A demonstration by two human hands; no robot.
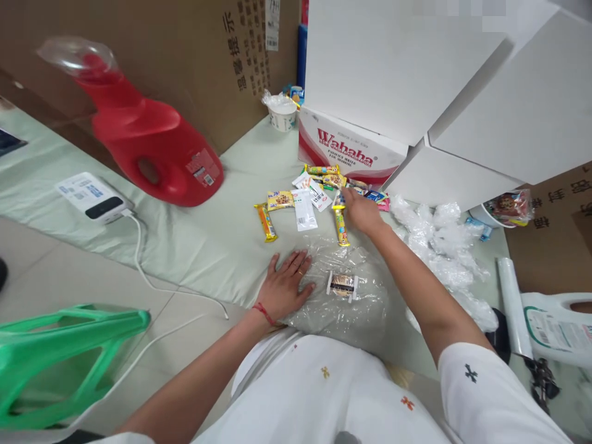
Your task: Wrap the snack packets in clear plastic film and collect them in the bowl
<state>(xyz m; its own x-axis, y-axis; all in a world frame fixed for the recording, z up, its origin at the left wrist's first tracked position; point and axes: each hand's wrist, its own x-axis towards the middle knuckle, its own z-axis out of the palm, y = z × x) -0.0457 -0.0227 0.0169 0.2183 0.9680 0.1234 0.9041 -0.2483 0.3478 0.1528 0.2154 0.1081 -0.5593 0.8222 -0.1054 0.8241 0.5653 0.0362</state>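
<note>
My left hand (287, 285) lies flat, fingers spread, on the left edge of a clear plastic bag (370, 302). On that plastic rests a small wrapped biscuit pack (343, 285) with white ends. My right hand (361, 209) reaches into a pile of snacks, its fingers closed on a small snack packet (339, 199), mostly covered by the fingers. Just below it is a yellow snack bar (341, 227). Left of it lie white sachets (305, 210), a yellow biscuit packet (280, 200) and an orange-yellow bar (266, 222).
A Wahaha carton (351, 145) stands behind the snacks, beside white boxes (398, 68). Bundled clear plastic (444, 240) lies right. A red jug (152, 145), a white device (92, 196) with a cable and a green stool (69, 357) are left. A paper cup (282, 117) stands at the back.
</note>
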